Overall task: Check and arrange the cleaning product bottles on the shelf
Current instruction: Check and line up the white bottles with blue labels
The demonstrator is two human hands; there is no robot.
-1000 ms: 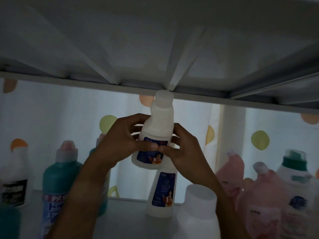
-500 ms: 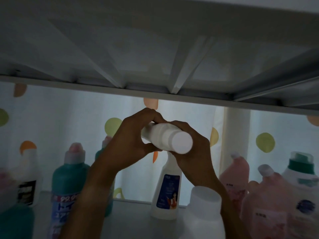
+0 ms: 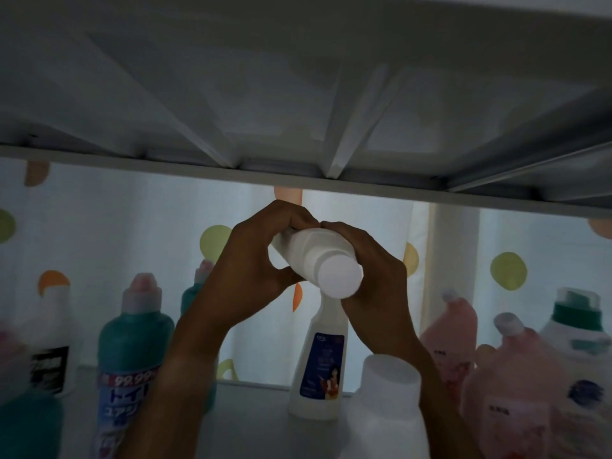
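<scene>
You're mid-check on this one, I'd say: you've got the small white plastic bottle (image 3: pixel 311 256) tipped on its side, its round white cap (image 3: pixel 339 276) aimed back at you, held up in the air just under the grey ribbed underside of the upper shelf (image 3: pixel 298 111). Your left hand (image 3: pixel 255 263) is wrapped around the body end and your right hand (image 3: pixel 374 273) curls around the neck side, so both are gripping that bottle. Cap looks on; I can't tell how tight it is or what's inside, since the plastic is opaque and the light is dim.

The next move, to my eye, is standing it upright again and setting it down on the grey shelf board (image 3: pixel 251 422). There's a bare patch left of the matching white bottle with the blue label (image 3: pixel 319 366), which stands right below your hands. Watch the big white cap (image 3: pixel 390 376) in the foreground by your right wrist.

As for the rest: a teal bottle with a pink cap (image 3: pixel 132 329) stands on the left, another teal one sits half hidden behind your left arm, a white bottle with a dark label (image 3: pixel 53 346) is further left, two pink jugs (image 3: pixel 453 336) are on the right and a white jug with a green collar (image 3: pixel 578 329) stands beside them. All capped, contents not visible.
</scene>
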